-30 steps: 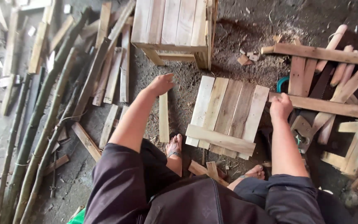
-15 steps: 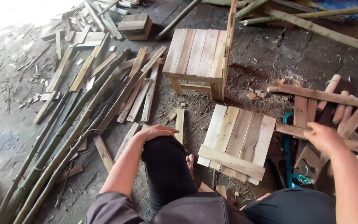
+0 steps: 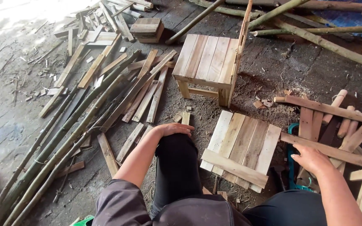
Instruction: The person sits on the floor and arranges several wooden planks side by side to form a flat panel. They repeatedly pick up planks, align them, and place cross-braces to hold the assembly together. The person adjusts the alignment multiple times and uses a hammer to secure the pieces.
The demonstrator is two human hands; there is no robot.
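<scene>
Panel (image 3: 240, 150) of pale slats lying flat on the dirt floor (image 3: 265, 71), one batten nailed across its near end. Left hand (image 3: 173, 129) resting open on the black-clad knee (image 3: 177, 150), fingers loose, holding nothing. Right hand (image 3: 313, 159) hovering just right of the panel, fingers half curled, empty, near a teal handle (image 3: 292, 167). Stool (image 3: 208, 67) standing beyond.

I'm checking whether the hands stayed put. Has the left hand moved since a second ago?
Yes. The left hand was stretched toward the loose slat on the ground; now it has drawn back onto the knee, short of that slat.
</scene>
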